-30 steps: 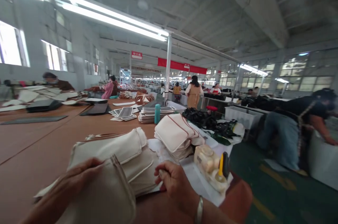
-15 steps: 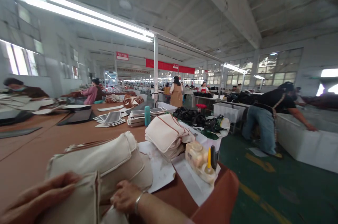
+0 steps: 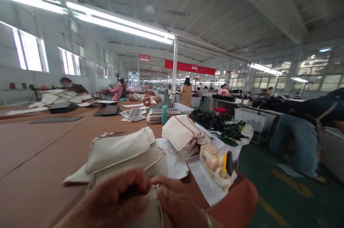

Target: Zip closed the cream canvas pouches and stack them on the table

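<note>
Far left, mid-frame: a seated person (image 3: 70, 85) behind piles of cut pieces (image 3: 57, 97), blurry. Brown tabletop (image 3: 40, 149) fills the left half of the frame.

Bottom centre-left: left hand (image 3: 113, 199) curled, fingers pinching a cream fabric piece (image 3: 150, 210) that sticks up between both hands at the lower edge. Right hand (image 3: 180, 204) just beside it, touching the same piece, fingers closed on it; a bracelet shows at the wrist. Close to the camera and blurred, exact finger placement unclear.

Just above the hands, centre: stack of cream pouches (image 3: 123, 152) with brown piping lying flat on the tabletop. Right of it, a second cream stack (image 3: 182, 134), tilted. Behind, a teal bottle (image 3: 164, 114) upright next to grey trays (image 3: 163, 112).

Right of centre, lower: white paper sheet (image 3: 204, 185) with a glue bottle (image 3: 211, 156) and a yellow-tipped tool (image 3: 224, 163) on it, near the tabletop corner. Black straps heap (image 3: 209, 120) further back.

Far right: a person in jeans (image 3: 301, 138) bent over a white bin (image 3: 254, 118), standing on the green floor (image 3: 282, 199).
</note>
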`<state>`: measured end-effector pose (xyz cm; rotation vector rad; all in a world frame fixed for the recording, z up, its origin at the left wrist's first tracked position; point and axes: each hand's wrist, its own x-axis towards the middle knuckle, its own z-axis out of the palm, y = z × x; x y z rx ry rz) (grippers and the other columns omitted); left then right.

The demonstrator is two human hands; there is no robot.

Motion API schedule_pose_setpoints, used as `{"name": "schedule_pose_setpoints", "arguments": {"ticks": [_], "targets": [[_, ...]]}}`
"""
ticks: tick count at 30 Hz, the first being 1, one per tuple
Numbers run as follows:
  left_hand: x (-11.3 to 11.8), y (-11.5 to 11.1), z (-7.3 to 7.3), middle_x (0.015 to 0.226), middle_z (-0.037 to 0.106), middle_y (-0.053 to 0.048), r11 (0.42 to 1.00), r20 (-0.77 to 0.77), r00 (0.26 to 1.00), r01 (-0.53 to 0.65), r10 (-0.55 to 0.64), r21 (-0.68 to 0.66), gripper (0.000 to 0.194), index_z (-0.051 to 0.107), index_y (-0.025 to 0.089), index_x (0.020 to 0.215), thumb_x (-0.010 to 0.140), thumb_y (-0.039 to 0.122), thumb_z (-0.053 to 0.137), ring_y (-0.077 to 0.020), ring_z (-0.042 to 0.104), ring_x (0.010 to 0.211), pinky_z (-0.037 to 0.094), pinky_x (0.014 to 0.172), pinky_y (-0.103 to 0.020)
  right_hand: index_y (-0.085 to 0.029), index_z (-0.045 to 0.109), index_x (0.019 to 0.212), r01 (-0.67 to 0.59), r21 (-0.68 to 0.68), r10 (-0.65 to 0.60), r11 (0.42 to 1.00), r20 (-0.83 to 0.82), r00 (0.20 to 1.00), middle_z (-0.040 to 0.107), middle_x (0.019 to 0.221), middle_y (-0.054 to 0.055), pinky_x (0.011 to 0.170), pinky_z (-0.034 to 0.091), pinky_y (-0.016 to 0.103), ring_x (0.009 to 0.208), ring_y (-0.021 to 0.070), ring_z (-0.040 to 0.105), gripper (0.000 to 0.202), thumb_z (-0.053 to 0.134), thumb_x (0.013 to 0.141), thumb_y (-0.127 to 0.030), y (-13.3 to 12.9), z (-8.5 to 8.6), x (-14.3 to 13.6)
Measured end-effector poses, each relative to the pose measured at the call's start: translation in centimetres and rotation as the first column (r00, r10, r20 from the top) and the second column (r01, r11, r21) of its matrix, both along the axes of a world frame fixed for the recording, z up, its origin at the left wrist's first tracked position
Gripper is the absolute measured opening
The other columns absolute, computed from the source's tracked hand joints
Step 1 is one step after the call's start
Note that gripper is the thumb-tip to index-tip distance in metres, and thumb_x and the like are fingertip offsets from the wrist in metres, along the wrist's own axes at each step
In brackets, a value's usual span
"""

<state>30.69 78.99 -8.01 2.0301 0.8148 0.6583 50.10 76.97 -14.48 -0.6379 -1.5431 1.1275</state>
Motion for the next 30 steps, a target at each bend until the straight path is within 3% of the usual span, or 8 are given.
{"name": "schedule_pose_setpoints", "arguments": {"ticks": [3, 7, 11, 15, 21, 26, 30], "targets": [[1.4, -1.4, 0.8, 0.069, 0.045, 0.002, 0.998, -0.053, 0.996, 0.067, -0.067, -0.005, 0.038, 0.056, 0.019, 0.077, 0.079, 0.057, 0.060, -0.0135, 0.037, 0.066, 0.034, 0.059, -0.022, -0.020, 0.067, 0.097, -0.103, -0.041, 0.096, 0.994, -0.147, 0.985, 0.056, 0.074, 0.001, 0.062, 0.041, 0.025, 0.064, 0.0138, 0.049, 0.046, 0.060, 0.081, -0.063, -3.9, -0.4, 1.2], [2.7, -2.6, 0.8, 0.065, 0.044, 0.004, 0.992, -0.160, 0.982, 0.090, -0.103, -0.090, 0.027, 0.056, 0.018, 0.078, 0.076, 0.043, 0.065, -0.0115, 0.034, 0.062, 0.027, 0.052, -0.020, -0.023, 0.061, 0.093, -0.207, -0.090, 0.183, 0.974, -0.217, 0.959, 0.051, 0.074, -0.001, 0.060, 0.038, 0.023, 0.060, 0.0114, 0.044, 0.040, 0.070, 0.075, -0.058, -5.3, -1.5, 2.4], [3.9, -3.4, 0.1, 0.064, 0.045, 0.004, 0.995, -0.155, 0.985, 0.061, -0.072, -0.075, 0.021, 0.056, 0.017, 0.074, 0.074, 0.035, 0.067, -0.0111, 0.035, 0.062, 0.030, 0.053, -0.019, -0.024, 0.060, 0.086, -0.063, -0.052, 0.051, 0.997, -0.209, 0.977, 0.056, 0.077, 0.000, 0.058, 0.040, 0.024, 0.063, 0.0142, 0.050, 0.038, 0.075, 0.070, -0.056, -5.7, -3.5, 1.9], [4.3, -3.9, 0.3, 0.068, 0.047, 0.003, 0.988, -0.075, 0.991, 0.106, -0.115, -0.112, 0.029, 0.058, 0.017, 0.079, 0.078, 0.045, 0.064, -0.0115, 0.037, 0.063, 0.031, 0.054, -0.019, -0.023, 0.059, 0.081, 0.104, 0.030, -0.095, 0.994, -0.204, 0.974, 0.057, 0.071, 0.000, 0.055, 0.040, 0.024, 0.059, 0.0146, 0.051, 0.033, 0.069, 0.077, -0.055, -6.2, -4.5, 1.9], [4.0, -3.4, 0.0, 0.070, 0.044, 0.004, 0.960, -0.060, 0.975, 0.201, -0.216, -0.194, 0.040, 0.060, 0.017, 0.094, 0.086, 0.056, 0.054, -0.0109, 0.031, 0.062, 0.027, 0.053, -0.019, -0.020, 0.059, 0.078, 0.187, 0.116, -0.198, 0.976, 0.089, 0.976, 0.053, 0.066, -0.001, 0.054, 0.035, 0.022, 0.057, 0.0118, 0.046, 0.032, 0.051, 0.092, -0.048, -6.7, -2.7, 4.3], [4.1, -3.0, -2.7, 0.081, 0.051, 0.000, 0.945, -0.036, 0.964, 0.249, -0.263, -0.211, 0.043, 0.064, 0.016, 0.096, 0.089, 0.056, 0.052, -0.0134, 0.040, 0.072, 0.034, 0.062, -0.020, -0.020, 0.057, 0.083, 0.373, 0.249, -0.444, 0.894, 0.376, 0.813, 0.059, 0.075, 0.002, 0.065, 0.039, 0.026, 0.070, 0.0157, 0.054, 0.029, 0.041, 0.099, -0.038, -7.8, -2.3, 4.7], [4.0, -3.3, -5.1, 0.076, 0.051, -0.001, 0.864, 0.090, 0.954, 0.298, -0.287, -0.405, 0.050, 0.065, 0.014, 0.093, 0.085, 0.062, 0.054, -0.0137, 0.042, 0.070, 0.036, 0.063, -0.023, -0.022, 0.054, 0.088, 0.314, 0.258, -0.403, 0.914, 0.478, 0.780, 0.059, 0.079, 0.001, 0.067, 0.040, 0.027, 0.072, 0.0158, 0.055, 0.023, 0.038, 0.101, -0.032, -8.5, -3.1, 4.5]]}}
